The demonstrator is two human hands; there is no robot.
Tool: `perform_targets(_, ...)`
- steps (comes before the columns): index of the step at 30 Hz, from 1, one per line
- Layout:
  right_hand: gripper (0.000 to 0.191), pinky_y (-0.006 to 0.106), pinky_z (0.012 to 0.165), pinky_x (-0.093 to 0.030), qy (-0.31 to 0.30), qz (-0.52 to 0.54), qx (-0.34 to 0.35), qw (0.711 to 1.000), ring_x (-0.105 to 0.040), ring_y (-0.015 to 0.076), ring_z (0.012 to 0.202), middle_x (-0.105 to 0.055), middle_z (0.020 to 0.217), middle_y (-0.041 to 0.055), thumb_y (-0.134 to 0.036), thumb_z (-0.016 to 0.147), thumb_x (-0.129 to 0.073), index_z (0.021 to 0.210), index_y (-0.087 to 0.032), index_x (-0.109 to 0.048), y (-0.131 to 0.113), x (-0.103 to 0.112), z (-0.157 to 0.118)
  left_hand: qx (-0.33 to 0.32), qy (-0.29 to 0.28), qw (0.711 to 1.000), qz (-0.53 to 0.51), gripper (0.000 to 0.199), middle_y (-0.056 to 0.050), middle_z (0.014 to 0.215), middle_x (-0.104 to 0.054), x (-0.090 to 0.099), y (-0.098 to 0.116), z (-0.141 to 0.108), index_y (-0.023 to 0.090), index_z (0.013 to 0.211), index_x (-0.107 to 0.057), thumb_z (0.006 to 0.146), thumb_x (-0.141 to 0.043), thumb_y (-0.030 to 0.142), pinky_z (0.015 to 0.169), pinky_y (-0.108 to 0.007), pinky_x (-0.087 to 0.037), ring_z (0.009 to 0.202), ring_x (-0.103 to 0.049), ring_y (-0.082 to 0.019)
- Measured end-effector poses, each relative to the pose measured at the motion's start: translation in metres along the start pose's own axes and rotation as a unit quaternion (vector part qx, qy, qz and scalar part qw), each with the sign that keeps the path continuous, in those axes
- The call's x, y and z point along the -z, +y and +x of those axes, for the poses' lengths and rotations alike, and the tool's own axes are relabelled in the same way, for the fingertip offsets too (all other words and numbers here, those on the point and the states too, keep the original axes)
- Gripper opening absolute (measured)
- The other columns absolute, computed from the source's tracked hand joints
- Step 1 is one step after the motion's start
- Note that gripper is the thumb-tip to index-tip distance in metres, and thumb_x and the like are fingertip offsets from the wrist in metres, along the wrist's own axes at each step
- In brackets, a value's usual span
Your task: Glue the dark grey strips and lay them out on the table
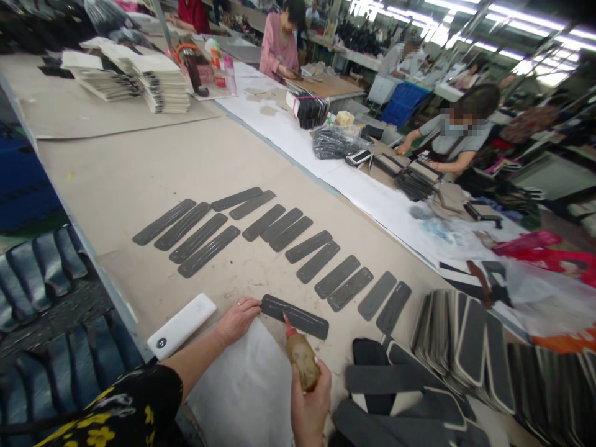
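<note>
A dark oblong strip (302, 318) with rounded ends lies on the paper-covered table (139, 161). Its left end is pinched by the fingers of my left hand (239, 320). My right hand (311, 397) is wrapped round a yellowish bottle (303, 361), tilted so that its red nozzle (287, 324) points at the strip near its middle. Glossy lines show on the strip's face. Beyond my hands, several similar dark strips (314, 262) with shiny lines lie flat in a slanting row.
A white oblong device (182, 326) lies left of my left forearm. Loose dark pieces (386, 379) and upright stacks (470, 341) stand at the right. White stacks (158, 77) sit at the back left. People work across the table.
</note>
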State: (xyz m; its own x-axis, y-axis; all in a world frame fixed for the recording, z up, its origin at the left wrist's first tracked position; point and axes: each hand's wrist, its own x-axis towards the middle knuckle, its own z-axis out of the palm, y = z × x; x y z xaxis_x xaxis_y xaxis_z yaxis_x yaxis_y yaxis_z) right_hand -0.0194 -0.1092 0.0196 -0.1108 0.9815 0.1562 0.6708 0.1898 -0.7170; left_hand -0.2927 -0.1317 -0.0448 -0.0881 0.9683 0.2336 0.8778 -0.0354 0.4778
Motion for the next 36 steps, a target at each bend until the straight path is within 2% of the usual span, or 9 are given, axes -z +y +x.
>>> perform_targets(4,0.039,0.038,0.077,-0.051,-0.045,0.043,0.058,0.996,-0.061,0.0259,0.093,-0.061,0.102,0.013,-0.038,0.082,-0.059,0.112,-0.015,-0.05,-0.028,-0.028,-0.001,-0.007,0.009,1.0,-0.013,0.028,-0.007,0.112,-0.062,0.005,0.003,0.002,0.022,0.098,-0.068,0.089,-0.043,0.012,0.092,-0.036,-0.046,0.104,-0.054,-0.019)
perform_targets(7,0.039,0.039,0.079,-0.051,-0.055,0.042,0.071,0.995,-0.059,0.0256,0.094,-0.06,0.101,0.0123,-0.036,0.082,-0.058,0.114,-0.016,-0.049,-0.03,-0.034,0.0,-0.001,0.013,1.0,-0.011,0.029,-0.008,0.111,-0.06,0.006,0.003,0.002,0.022,0.096,-0.069,0.088,-0.043,0.012,0.091,-0.036,-0.046,0.103,-0.053,-0.02)
perform_targets(11,0.039,0.039,0.077,-0.051,-0.05,0.018,0.024,0.998,-0.059,0.0256,0.092,-0.059,0.1,0.012,-0.04,0.082,-0.058,0.112,-0.017,-0.049,-0.009,-0.017,0.001,-0.002,0.004,1.0,0.004,0.029,-0.008,0.112,-0.058,0.003,-0.002,0.0,0.022,0.097,-0.069,0.088,-0.043,0.012,0.091,-0.037,-0.046,0.104,-0.051,-0.02)
perform_targets(17,0.052,0.042,0.081,-0.049,0.031,-0.033,-0.079,0.996,-0.058,0.0298,0.095,-0.06,0.103,0.0151,-0.056,0.076,-0.058,0.108,-0.016,-0.053,0.04,0.032,0.0,-0.004,-0.003,1.0,0.012,0.029,-0.008,0.113,-0.057,0.0,-0.005,-0.001,0.022,0.097,-0.069,0.088,-0.043,0.013,0.092,-0.036,-0.046,0.104,-0.05,-0.02)
perform_targets(21,0.063,0.042,0.081,-0.048,0.054,-0.05,-0.156,0.985,-0.059,0.0311,0.095,-0.061,0.105,0.0155,-0.064,0.07,-0.059,0.11,-0.015,-0.053,0.055,0.056,0.002,-0.01,0.014,1.0,0.014,0.028,-0.009,0.111,-0.058,0.001,-0.003,0.001,0.022,0.095,-0.07,0.089,-0.043,0.014,0.09,-0.035,-0.047,0.103,-0.052,-0.021)
perform_targets(24,0.062,0.04,0.08,-0.049,0.066,-0.045,-0.178,0.981,-0.059,0.0295,0.094,-0.061,0.105,0.0143,-0.063,0.07,-0.06,0.111,-0.016,-0.052,0.054,0.06,0.008,-0.01,0.014,1.0,0.015,0.028,-0.009,0.11,-0.058,0.002,-0.002,0.001,0.022,0.094,-0.07,0.089,-0.044,0.014,0.089,-0.035,-0.047,0.102,-0.052,-0.021)
perform_targets(30,0.062,0.04,0.08,-0.048,0.072,-0.024,-0.166,0.983,-0.058,0.028,0.091,-0.06,0.103,0.0137,-0.061,0.071,-0.06,0.111,-0.015,-0.052,0.051,0.053,0.023,0.002,0.002,1.0,0.008,0.026,-0.008,0.111,-0.057,0.004,-0.001,0.003,0.023,0.096,-0.069,0.089,-0.045,0.015,0.091,-0.034,-0.046,0.104,-0.052,-0.021)
perform_targets(36,0.062,0.04,0.084,-0.047,0.056,-0.036,-0.19,0.98,-0.058,0.0291,0.096,-0.06,0.107,0.015,-0.06,0.071,-0.06,0.113,-0.015,-0.052,0.05,0.059,0.013,0.008,-0.006,1.0,0.004,0.026,-0.009,0.112,-0.057,0.004,0.0,0.003,0.022,0.095,-0.069,0.09,-0.044,0.016,0.092,-0.035,-0.046,0.105,-0.051,-0.021)
